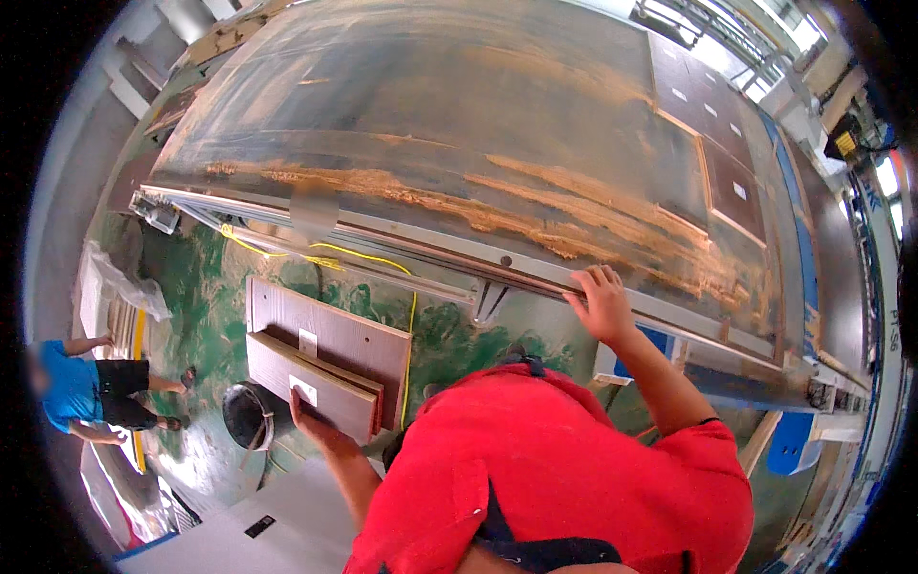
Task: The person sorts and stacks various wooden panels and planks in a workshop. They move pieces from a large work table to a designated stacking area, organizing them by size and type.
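My left hand (317, 427) reaches to the front panel of a small stack of brown wood-grain panels (316, 385), beside its white label. Its visible fingers are stretched out; whether it presses on the panel I cannot tell. Behind that stack a larger wood-grain panel (339, 323) shows, also with a white label. My right hand (602, 304) rests on the near edge of a wide machine table (430, 124), its fingers spread a little and bent over the rail. Streaks of sawdust (392, 191) lie along the table's near side.
Labelled panels (732, 187) lie at the table's right end. A black bucket (251, 418) stands on the green floor, left of the stack. Yellow cable (368, 253) hangs below the table edge. A person in a blue shirt (72, 383) is at far left, near stacked boards (120, 330).
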Motion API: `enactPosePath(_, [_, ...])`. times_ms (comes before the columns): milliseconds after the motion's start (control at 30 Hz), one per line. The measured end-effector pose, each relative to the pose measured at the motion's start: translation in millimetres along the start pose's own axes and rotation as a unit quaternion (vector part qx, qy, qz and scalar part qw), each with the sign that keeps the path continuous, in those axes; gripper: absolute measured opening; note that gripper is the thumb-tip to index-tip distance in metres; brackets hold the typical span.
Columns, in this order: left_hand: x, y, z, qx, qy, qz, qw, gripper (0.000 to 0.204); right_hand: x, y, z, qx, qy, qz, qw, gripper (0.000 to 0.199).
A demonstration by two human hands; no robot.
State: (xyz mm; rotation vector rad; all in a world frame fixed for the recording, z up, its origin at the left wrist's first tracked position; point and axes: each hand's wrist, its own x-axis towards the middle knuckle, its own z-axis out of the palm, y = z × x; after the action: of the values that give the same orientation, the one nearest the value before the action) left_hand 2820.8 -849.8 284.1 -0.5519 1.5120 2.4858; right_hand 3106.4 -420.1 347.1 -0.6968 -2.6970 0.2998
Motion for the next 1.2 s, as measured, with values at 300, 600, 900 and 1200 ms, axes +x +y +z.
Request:
enactPosePath(300, [25.0,-0.1,-30.7,-0.061,-0.021,0.015,0.998,0.036,-30.1,-26.6,14.6,-0.026,0.151,0.007,0.988,0.037])
enactPosePath(600, [7.2,38.6,-30.4,-0.11,0.02,-0.078,0.991,0.026,-63.1,-121.2,67.9,0.166,0.016,-0.047,0.985,0.033])
enactPosePath(900, [5.7,79.8,-57.0,-0.195,0.047,-0.041,0.979,0.026,-33.1,-145.5,111.6,0.26,-0.228,-0.003,0.938,0.032])
enactPosePath(1200, [57.9,127.6,-119.1,-0.28,0.062,0.004,0.958,0.029,43.1,-198.5,204.3,0.254,-0.279,-0.109,0.92,0.031])
